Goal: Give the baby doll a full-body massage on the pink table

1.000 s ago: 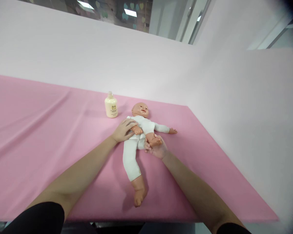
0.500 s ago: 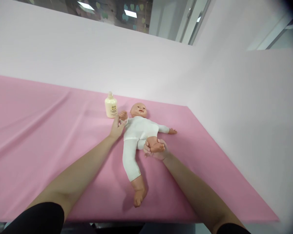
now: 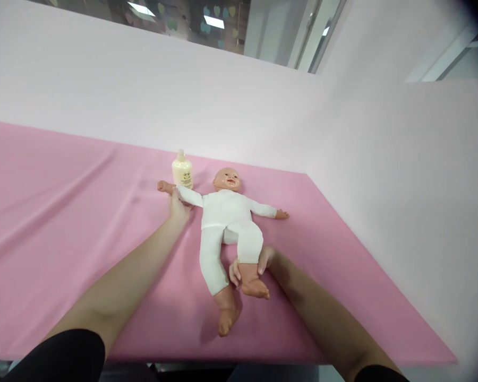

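A baby doll in a white body suit lies on its back, head toward the wall and feet toward me. My left hand is closed around the doll's arm near the wrist, which is stretched out to the left. Around the lower part of the doll's bent leg on the right, my right hand is closed, partly hidden behind that leg. The doll's other leg and other arm lie free on the cloth. A pale yellow bottle stands just behind my left hand and the held arm, which hide its base.
Pink cloth with a few creases covers the table. White walls rise behind it and along the right side. A window is set in the back wall. The table's front edge runs close to my body.
My left hand has drawn the doll's arm outward to the left, away from its body. My right hand has brought the bent leg down toward me, straightening it somewhat.
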The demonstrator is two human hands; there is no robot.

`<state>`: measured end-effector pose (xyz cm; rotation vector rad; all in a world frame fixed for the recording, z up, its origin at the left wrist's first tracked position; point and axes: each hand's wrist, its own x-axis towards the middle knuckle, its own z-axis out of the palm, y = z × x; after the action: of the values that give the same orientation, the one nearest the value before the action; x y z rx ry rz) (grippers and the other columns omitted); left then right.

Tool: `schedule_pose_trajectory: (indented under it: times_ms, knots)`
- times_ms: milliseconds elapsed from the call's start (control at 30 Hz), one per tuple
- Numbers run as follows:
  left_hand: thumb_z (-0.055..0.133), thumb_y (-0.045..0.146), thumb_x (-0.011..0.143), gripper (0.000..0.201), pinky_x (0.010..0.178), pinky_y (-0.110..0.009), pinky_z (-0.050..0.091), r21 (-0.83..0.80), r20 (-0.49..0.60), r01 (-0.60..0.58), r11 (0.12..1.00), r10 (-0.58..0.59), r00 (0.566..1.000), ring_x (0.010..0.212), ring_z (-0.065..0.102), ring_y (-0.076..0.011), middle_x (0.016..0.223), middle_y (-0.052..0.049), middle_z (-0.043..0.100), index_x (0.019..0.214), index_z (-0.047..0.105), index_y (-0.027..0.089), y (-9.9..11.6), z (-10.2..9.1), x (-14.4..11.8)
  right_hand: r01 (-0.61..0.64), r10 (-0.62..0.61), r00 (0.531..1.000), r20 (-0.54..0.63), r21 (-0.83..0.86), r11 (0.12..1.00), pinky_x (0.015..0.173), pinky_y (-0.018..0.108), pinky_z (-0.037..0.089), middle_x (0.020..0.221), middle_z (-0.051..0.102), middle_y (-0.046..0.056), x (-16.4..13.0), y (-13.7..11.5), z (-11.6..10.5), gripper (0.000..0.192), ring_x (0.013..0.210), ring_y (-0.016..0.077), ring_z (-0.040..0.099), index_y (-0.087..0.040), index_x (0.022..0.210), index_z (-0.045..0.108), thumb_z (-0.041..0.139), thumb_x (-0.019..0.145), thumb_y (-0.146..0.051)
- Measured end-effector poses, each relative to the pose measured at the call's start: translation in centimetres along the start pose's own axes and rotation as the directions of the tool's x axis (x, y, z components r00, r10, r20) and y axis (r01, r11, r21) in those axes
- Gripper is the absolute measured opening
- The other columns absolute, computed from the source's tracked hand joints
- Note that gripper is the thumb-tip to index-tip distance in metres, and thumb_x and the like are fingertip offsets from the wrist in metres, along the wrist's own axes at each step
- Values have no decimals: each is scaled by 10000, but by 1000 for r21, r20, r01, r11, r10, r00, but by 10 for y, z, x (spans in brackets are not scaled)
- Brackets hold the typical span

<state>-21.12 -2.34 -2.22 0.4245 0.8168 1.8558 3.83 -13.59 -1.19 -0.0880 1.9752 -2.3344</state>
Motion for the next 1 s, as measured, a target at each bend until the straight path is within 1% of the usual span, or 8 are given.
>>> schedule_pose_trajectory:
  times_ms: [167,300,467,567,667,767,900,1000]
  knots:
    - [468,457,890,382,900,-424,509,5,-49,16,1000,-16,999,1202,528,-238,1337,-55,496,1245,440,317,1,2,-1,114,-120,991,62,91,989,847,389,471,944,617,137,-2,13,-6,511,922,243,602,-102,971,589,730,645,-469]
    - [526,493,847,423,848,-351,536,52,-14,-11,999,12,1000,1149,565,-224,1239,-46,559,1228,464,318,-1,1,-1,192,-211,975,66,223,956,855,407,475,967,611,135,-2,26,-9,491,917,245,606,-110,968,599,729,623,-434]
    - [591,512,799,456,781,-309,540,145,169,-174,974,149,974,1143,562,-227,1260,-35,549,1205,477,338,-6,-1,-2,332,-314,943,-108,353,875,873,466,473,854,580,84,-2,30,-9,478,850,226,597,-117,859,594,699,599,-504]
    - [613,503,791,462,831,-320,518,245,320,-308,919,223,921,1173,535,-227,1292,-43,524,1198,485,324,-10,-2,-5,452,-396,891,-221,375,809,868,477,475,834,547,59,-4,29,-9,461,848,220,582,-135,840,572,634,651,-551]
    - [594,508,811,467,941,-358,460,336,520,-522,784,308,797,1165,524,-224,1247,-75,543,1194,498,258,-13,-2,-9,525,-399,842,-363,377,764,900,478,462,830,516,42,-6,24,-9,463,844,202,561,-150,817,548,579,686,-593]
    - [555,491,844,411,982,-399,418,360,724,-743,564,333,604,1079,541,-222,1122,-95,579,1124,533,192,-11,-1,-19,551,-335,798,-502,382,742,888,443,470,790,478,23,-6,17,-7,455,804,179,536,-171,765,511,569,684,-615]
    - [537,409,865,411,1016,-446,371,293,922,-914,281,168,348,1125,498,-251,1178,-129,544,1202,521,174,-1,3,-34,571,-206,704,-680,368,734,807,390,490,776,452,21,-5,8,-5,432,752,159,490,-197,724,458,545,696,-619]
    - [506,375,874,415,1048,-471,330,217,973,-957,191,34,227,1199,450,-272,1252,-141,502,1242,510,183,4,6,-40,588,-138,634,-761,359,725,730,344,494,768,447,25,-5,5,-6,425,725,149,467,-199,730,449,481,736,-623]
